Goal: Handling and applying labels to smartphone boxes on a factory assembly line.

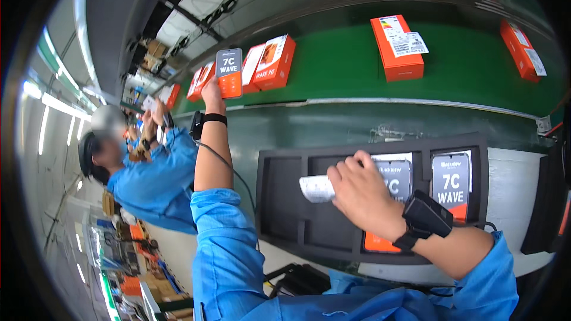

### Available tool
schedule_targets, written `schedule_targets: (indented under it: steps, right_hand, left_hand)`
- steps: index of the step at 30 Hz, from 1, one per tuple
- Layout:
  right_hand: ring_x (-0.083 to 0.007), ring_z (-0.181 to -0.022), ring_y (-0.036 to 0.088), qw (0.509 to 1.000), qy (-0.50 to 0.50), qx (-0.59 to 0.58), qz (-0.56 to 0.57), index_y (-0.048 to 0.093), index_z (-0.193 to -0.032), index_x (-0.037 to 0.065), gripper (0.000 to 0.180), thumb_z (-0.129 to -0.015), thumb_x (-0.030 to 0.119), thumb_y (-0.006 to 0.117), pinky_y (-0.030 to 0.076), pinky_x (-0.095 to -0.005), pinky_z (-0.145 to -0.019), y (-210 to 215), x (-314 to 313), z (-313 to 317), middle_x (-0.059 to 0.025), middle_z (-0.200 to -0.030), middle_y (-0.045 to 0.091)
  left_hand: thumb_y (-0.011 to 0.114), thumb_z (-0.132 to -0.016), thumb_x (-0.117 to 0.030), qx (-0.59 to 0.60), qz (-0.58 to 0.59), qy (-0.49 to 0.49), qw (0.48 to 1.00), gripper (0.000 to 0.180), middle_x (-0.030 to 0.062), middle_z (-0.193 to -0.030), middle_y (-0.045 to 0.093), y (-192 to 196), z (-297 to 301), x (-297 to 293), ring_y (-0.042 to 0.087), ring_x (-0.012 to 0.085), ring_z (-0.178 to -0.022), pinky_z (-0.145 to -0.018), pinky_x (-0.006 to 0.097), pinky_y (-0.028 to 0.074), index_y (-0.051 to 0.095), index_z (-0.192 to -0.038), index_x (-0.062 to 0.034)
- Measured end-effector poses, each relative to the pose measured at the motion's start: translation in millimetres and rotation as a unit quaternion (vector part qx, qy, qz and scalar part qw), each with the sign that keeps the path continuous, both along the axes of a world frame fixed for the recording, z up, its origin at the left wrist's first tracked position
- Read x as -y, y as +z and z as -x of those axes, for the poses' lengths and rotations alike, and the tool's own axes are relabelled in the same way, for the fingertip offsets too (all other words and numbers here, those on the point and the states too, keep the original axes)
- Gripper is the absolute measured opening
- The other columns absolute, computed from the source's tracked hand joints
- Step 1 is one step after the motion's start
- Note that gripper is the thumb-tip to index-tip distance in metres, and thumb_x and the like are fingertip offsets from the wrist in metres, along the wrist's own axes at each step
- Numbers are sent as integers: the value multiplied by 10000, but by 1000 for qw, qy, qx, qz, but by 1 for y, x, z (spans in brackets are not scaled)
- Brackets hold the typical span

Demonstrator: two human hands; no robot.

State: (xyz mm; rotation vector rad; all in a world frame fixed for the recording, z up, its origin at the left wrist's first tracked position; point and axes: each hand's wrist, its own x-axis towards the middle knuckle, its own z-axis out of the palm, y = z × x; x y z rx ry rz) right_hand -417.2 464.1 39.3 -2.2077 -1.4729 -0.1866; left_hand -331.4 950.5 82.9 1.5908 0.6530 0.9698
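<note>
Head view: left hand is stretched out over the green conveyor belt, fingers pinched on the lower edge of a flat phone-shaped unit with a grey upper and orange lower front. Unit is upright, held above the belt edge, just beside an orange retail box lying on the belt. More orange boxes are spaced along the belt: one with a white label mid-belt, another far right, a few further left.

Right hand sits over the dark foam tray on the tabletop, fingers closed on a small white slip, likely a paper label or film tab. It partly covers a second unit lying in a tray pocket; a third unit lies in the next pocket to the right, untouched. Left pockets look vacant.

Handling, my read:
- units look thin, rigid, light; glossy front, so probably slippery and scratch-prone
- best held by the long side edges, not the face; the current bottom-edge pinch looks marginal, a one-point hold on a slick slab
- foam pockets fit closely, so lifting probably needs a fingertip under one end
- white slip is limp, near weightless; a pinch is enough

Another person in a blue coat works at far left, hands well apart from these
</note>
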Motion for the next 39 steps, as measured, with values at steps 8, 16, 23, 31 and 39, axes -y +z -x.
schedule_targets:
  steps: [8,16,23,31,39]
  right_hand:
    - [-206,-865,532,999,4,-36,-13,564,-881,38,144,-772,131,565,355,-340,-944,4,-15,-6,-68,-806,548]
    - [-194,-857,523,999,4,-37,18,561,-879,48,125,-784,130,564,349,-334,-955,5,-29,-6,-56,-799,533]
    - [-209,-863,539,999,-21,-28,-19,561,-862,45,111,-786,125,558,357,-358,-975,-12,-36,-6,-66,-787,549]
    - [-240,-871,531,998,-6,-7,-59,532,-862,38,199,-734,132,652,369,-383,-943,-12,-35,-2,-86,-807,528]
    - [-245,-901,554,995,11,-65,-79,540,-893,16,169,-744,67,601,352,-397,-993,-15,-38,3,-91,-823,565]
  left_hand:
    - [518,-914,-280,-228,-197,41,953,330,150,-1018,690,-25,-84,-50,661,282,-921,-839,386,499,694,-988,-11]
    - [341,-929,-605,-437,-385,55,811,711,178,-1347,537,-82,-117,-37,518,369,-1227,-1021,451,405,555,-1297,-35]
    - [447,-881,-657,-403,-557,-65,723,801,215,-1376,481,-107,-118,26,426,385,-1301,-1061,503,342,438,-1391,-40]
    - [704,-737,-418,-293,-518,-72,800,741,214,-1333,507,-56,-81,154,544,367,-1179,-996,448,436,489,-1381,-121]
    - [720,-785,-268,-233,-393,-5,890,499,174,-1239,600,-49,-39,5,578,300,-1134,-982,382,435,636,-1236,-70]
